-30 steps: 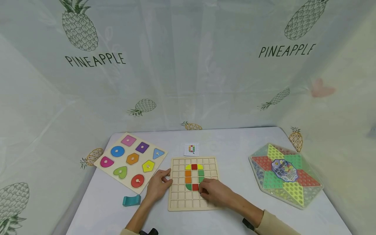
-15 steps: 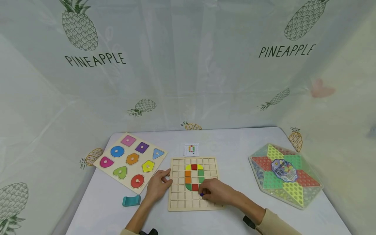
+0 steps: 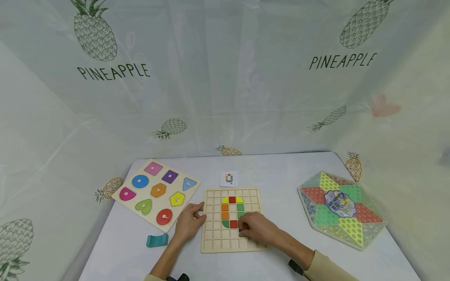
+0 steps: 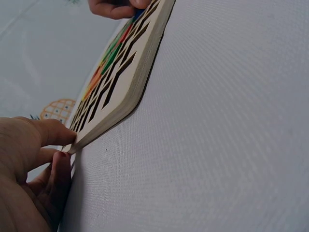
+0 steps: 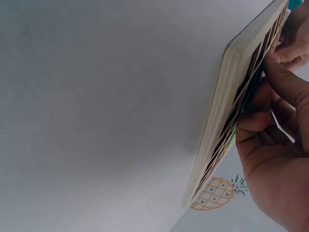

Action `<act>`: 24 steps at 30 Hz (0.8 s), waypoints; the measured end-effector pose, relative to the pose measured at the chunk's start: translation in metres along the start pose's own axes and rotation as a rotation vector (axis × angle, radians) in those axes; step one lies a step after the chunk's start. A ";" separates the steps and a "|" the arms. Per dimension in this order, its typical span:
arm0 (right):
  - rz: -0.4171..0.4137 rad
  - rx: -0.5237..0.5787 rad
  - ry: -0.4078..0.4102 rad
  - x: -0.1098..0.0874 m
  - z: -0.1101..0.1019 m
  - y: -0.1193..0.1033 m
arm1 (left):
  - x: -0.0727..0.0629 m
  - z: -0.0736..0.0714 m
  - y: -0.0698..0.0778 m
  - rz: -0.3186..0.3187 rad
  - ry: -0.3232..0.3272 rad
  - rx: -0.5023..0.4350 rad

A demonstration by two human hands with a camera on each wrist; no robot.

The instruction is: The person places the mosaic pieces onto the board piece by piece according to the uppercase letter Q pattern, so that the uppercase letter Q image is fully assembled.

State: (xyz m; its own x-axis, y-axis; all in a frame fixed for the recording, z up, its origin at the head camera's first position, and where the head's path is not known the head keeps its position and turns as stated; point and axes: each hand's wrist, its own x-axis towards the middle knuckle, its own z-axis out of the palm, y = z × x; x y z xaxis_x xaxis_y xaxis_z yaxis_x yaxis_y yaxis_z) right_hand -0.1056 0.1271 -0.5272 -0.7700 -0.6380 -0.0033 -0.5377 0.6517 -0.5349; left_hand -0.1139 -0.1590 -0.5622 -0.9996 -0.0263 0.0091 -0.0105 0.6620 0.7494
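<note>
A wooden grid board (image 3: pixel 214 236) lies at the middle of the table, with red, orange, yellow and green tiles (image 3: pixel 225 211) set in a ring in its cells. My left hand (image 3: pixel 189 221) grips the board's left edge between thumb and fingers. Over the lower right of the ring, my right hand (image 3: pixel 259 228) pinches a small dark blue tile (image 4: pixel 138 13) right at the grid. Its fingers cover most of that tile and the cells beneath. In the right wrist view, the fingertips (image 5: pixel 256 121) of the right hand press close on the board's face.
Behind the board lies a small card (image 3: pixel 229 179) with a coloured pattern. A wooden shape puzzle (image 3: pixel 158 203) is at the left, with a teal curved block (image 3: pixel 157 240) before it. A hexagonal star-pattern game board (image 3: pixel 313 194) lies at the right.
The blue tile came into view under my right fingers half a second ago and is now mostly covered again. My right hand shifted only slightly; the left hand stayed put.
</note>
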 end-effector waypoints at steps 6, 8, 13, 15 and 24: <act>0.030 0.036 -0.007 0.001 0.000 -0.004 | 0.000 -0.001 0.001 -0.006 -0.003 0.003; 0.027 0.044 -0.012 0.001 0.000 -0.003 | 0.000 0.000 0.001 -0.005 -0.002 0.003; 0.069 0.094 -0.013 0.000 -0.008 0.004 | 0.000 0.000 0.000 -0.005 -0.001 0.001; 0.099 0.112 0.000 -0.001 -0.013 0.009 | 0.000 0.001 0.000 -0.008 0.002 0.002; 0.091 0.158 -0.048 -0.004 -0.022 0.021 | -0.001 -0.001 0.001 0.000 -0.001 -0.002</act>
State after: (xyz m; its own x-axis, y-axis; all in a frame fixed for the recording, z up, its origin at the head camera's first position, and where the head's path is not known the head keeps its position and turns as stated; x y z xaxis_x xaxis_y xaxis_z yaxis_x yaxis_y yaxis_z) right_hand -0.1218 0.1528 -0.5196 -0.7936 -0.6007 -0.0963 -0.4029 0.6375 -0.6567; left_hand -0.1129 -0.1586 -0.5609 -0.9996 -0.0252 0.0088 -0.0101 0.6606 0.7507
